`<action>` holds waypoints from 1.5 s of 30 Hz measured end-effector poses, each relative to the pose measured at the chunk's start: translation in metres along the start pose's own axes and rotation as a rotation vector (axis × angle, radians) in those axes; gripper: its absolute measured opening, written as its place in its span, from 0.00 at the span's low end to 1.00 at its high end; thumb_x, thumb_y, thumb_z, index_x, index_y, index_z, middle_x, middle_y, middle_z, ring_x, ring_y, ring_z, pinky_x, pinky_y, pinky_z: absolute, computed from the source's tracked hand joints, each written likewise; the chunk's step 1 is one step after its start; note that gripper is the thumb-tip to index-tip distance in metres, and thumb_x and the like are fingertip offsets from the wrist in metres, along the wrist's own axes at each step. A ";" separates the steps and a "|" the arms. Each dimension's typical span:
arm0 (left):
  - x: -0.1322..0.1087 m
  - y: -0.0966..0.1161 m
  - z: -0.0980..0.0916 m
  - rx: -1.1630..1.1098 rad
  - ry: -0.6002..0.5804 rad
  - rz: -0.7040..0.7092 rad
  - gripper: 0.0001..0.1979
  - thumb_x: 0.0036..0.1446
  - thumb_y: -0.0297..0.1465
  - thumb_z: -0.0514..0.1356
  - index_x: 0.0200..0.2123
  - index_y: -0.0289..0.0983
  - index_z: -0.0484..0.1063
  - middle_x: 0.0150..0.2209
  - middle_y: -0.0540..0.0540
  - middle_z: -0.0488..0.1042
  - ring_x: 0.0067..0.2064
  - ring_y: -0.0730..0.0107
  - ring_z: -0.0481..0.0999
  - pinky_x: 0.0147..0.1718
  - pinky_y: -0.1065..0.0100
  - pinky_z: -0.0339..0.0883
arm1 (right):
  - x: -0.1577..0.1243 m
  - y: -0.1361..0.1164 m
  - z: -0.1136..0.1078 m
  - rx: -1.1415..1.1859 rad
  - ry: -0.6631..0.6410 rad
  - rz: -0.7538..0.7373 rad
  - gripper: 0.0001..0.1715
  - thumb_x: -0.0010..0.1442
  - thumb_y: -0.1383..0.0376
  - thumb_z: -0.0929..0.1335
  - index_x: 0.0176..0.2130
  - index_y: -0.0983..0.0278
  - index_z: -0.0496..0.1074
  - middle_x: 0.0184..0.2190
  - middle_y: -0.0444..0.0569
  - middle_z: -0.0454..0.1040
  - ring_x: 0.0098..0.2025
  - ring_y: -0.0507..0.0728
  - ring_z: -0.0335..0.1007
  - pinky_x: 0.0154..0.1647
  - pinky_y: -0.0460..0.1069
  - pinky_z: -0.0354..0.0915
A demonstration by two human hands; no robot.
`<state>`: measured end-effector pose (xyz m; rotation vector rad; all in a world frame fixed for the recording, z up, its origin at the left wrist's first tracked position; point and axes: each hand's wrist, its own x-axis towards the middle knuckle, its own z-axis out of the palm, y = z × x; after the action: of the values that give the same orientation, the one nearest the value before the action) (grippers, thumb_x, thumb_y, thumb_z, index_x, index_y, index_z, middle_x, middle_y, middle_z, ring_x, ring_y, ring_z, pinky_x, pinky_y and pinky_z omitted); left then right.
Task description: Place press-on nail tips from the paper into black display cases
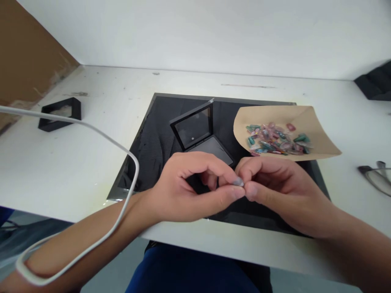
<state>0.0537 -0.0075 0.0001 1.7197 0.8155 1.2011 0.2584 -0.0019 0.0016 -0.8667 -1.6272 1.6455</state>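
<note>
My left hand (192,187) is closed in a pinch, thumb against forefinger, on a small greyish stone-like piece (237,182). Close against it, my right hand (275,191) also pinches thumb to forefinger, its tips touching the left fingertips; what lies between them is hidden. Behind my hands an opened black case (191,127), with a clear window in its raised lid and a grey inner pad (214,148), rests on a black mat (152,134). To its right, a tan paper tray (320,138) holds many polished chips (270,138) in green, pink and red.
A white cable (122,146) crosses the left side and loops round my left forearm. On the white table (91,162) lies a black frame (61,114). Eyeglasses (377,175) sit at the right edge, and a black object (375,81) stands at the back right.
</note>
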 end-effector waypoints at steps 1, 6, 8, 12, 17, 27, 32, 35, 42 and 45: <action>0.000 0.001 0.000 -0.047 -0.035 -0.062 0.06 0.53 0.28 0.69 0.28 0.35 0.75 0.21 0.52 0.74 0.22 0.80 0.69 0.22 0.76 0.64 | -0.001 0.001 0.001 -0.034 -0.021 -0.007 0.07 0.64 0.62 0.71 0.34 0.62 0.74 0.27 0.42 0.72 0.25 0.48 0.62 0.23 0.45 0.58; -0.002 0.002 0.001 -0.248 -0.189 -0.270 0.07 0.50 0.24 0.67 0.26 0.34 0.71 0.21 0.54 0.70 0.21 0.83 0.67 0.19 0.81 0.62 | -0.004 0.002 0.006 -0.420 0.063 -0.320 0.08 0.59 0.67 0.74 0.37 0.61 0.72 0.27 0.40 0.72 0.26 0.47 0.66 0.24 0.44 0.64; -0.003 0.002 0.002 -0.263 -0.179 -0.279 0.07 0.49 0.23 0.67 0.26 0.34 0.71 0.20 0.54 0.70 0.20 0.83 0.67 0.19 0.81 0.61 | -0.004 0.002 0.007 -0.513 0.106 -0.473 0.12 0.58 0.68 0.76 0.40 0.61 0.71 0.29 0.41 0.74 0.28 0.48 0.70 0.27 0.44 0.68; -0.004 0.005 0.002 -0.280 -0.148 -0.311 0.07 0.48 0.25 0.69 0.24 0.33 0.74 0.18 0.53 0.69 0.19 0.83 0.63 0.18 0.80 0.59 | -0.007 -0.003 0.005 -0.650 0.132 -0.632 0.18 0.56 0.71 0.76 0.45 0.62 0.72 0.34 0.45 0.79 0.32 0.49 0.75 0.32 0.43 0.72; -0.002 0.005 0.002 -0.351 -0.142 -0.450 0.07 0.50 0.28 0.70 0.24 0.32 0.76 0.17 0.53 0.69 0.19 0.82 0.62 0.17 0.79 0.57 | -0.008 -0.011 0.002 -0.815 0.142 -0.643 0.17 0.60 0.69 0.75 0.48 0.62 0.73 0.31 0.44 0.80 0.29 0.49 0.75 0.30 0.44 0.72; 0.002 0.010 -0.017 0.312 0.036 -0.098 0.13 0.62 0.38 0.63 0.30 0.37 0.81 0.13 0.55 0.63 0.17 0.81 0.59 0.18 0.75 0.53 | -0.002 0.004 -0.006 -1.075 0.348 -0.570 0.15 0.63 0.66 0.73 0.50 0.65 0.74 0.22 0.39 0.71 0.23 0.48 0.68 0.30 0.44 0.67; 0.013 0.002 -0.033 0.973 -0.191 -0.026 0.11 0.60 0.43 0.64 0.40 0.46 0.83 0.19 0.55 0.74 0.23 0.74 0.73 0.23 0.71 0.55 | 0.002 0.016 -0.005 -1.198 0.243 -0.475 0.15 0.66 0.61 0.70 0.49 0.67 0.76 0.24 0.42 0.73 0.26 0.52 0.70 0.29 0.48 0.65; 0.014 -0.004 -0.035 1.135 -0.430 -0.091 0.11 0.62 0.43 0.62 0.45 0.51 0.81 0.30 0.53 0.81 0.32 0.68 0.80 0.25 0.69 0.53 | 0.004 0.019 0.000 -1.315 0.238 -0.441 0.16 0.67 0.61 0.69 0.50 0.68 0.77 0.26 0.45 0.77 0.29 0.54 0.74 0.32 0.50 0.65; 0.014 0.001 -0.034 1.312 -0.447 -0.265 0.14 0.68 0.41 0.55 0.51 0.53 0.77 0.35 0.52 0.83 0.36 0.63 0.82 0.25 0.67 0.50 | 0.004 0.022 0.010 -1.408 0.222 -0.393 0.19 0.68 0.58 0.67 0.50 0.68 0.79 0.19 0.42 0.74 0.18 0.50 0.65 0.21 0.49 0.54; 0.013 0.007 -0.032 1.405 -0.461 -0.306 0.18 0.68 0.44 0.54 0.56 0.50 0.74 0.31 0.49 0.83 0.31 0.58 0.81 0.23 0.66 0.46 | 0.008 0.026 0.012 -1.354 0.210 -0.360 0.18 0.67 0.59 0.68 0.50 0.68 0.79 0.16 0.40 0.70 0.17 0.50 0.64 0.21 0.48 0.53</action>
<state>0.0280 0.0097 0.0162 2.5993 1.7202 -0.1927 0.2436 -0.0024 -0.0244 -1.1525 -2.4669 0.0134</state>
